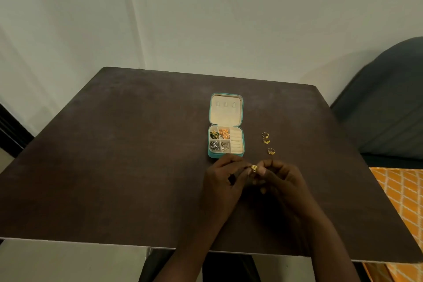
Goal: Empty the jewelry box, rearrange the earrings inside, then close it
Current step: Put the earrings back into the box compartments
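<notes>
Hands meet just in front of the jewelry box (226,142), on the near side of its front wall. In the head view, a small gold ring (253,168) is pinched between the fingertips of the left hand (223,181) and the right hand (282,178), both sets of fingers curled around it. The ring is held above the table (114,167), nearer the box's right front corner than its left.

Three more gold rings (266,141) are laid out to the right of the box, in a loose line running toward the hands; the nearest is judged the likely neighbour for the held one. The right hand is closer to that line, so a short move rightward would be called for, with nothing in the way.

The box lies open, its lid (226,109) folded back flat beyond it. Earrings (219,138) are seen in the four left compartments; the padded slots (236,142) on the right look emptied. Emptying is judged only partly done.

A dark chair (384,103) stands well right of the box.
</notes>
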